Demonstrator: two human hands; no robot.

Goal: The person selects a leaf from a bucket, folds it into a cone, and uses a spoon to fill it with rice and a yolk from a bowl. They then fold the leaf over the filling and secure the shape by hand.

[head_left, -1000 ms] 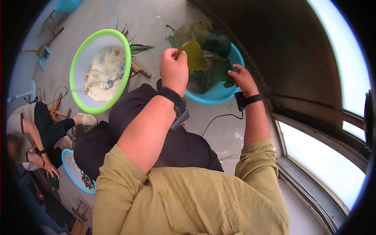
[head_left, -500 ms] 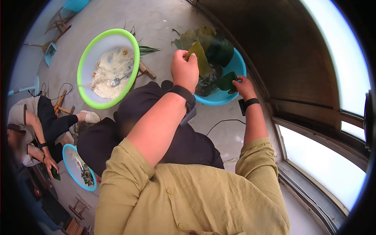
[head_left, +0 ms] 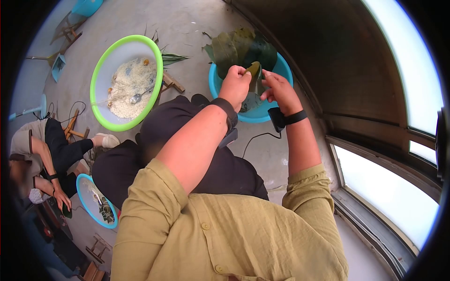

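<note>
And it's the left hand [head_left: 236,87] in close, over the blue basin [head_left: 257,115], thumb and fingers pinched firmly on a green leaf [head_left: 254,70], its tip pointing up! Right beside it comes the right hand [head_left: 283,93], fingers spread and bent, fingertips at the leaf's other edge; whether they grip it, I cannot tell. That leaf, then, sits between the two hands, right above the basin. A dark wristband [head_left: 296,117] circles the right wrist, and a black cable [head_left: 255,136] curves along the floor on the basin's near side.

Look to the basin's far rim: a heap of broad leaves [head_left: 228,49] flops over it, partly outside! Hard against the basin's right, a dark panel [head_left: 337,70]. Now left of the basin, narrow leaves [head_left: 173,59] on the floor, then a green-rimmed bowl [head_left: 93,89] carrying white grains [head_left: 123,105] and a metal spoon [head_left: 136,98]. Farther out, left and nearer than the basin, a small blue-rimmed bowl [head_left: 82,202] with dark bundles [head_left: 107,214], and beyond it a co-worker's hand [head_left: 61,197] on something dark green.
</note>
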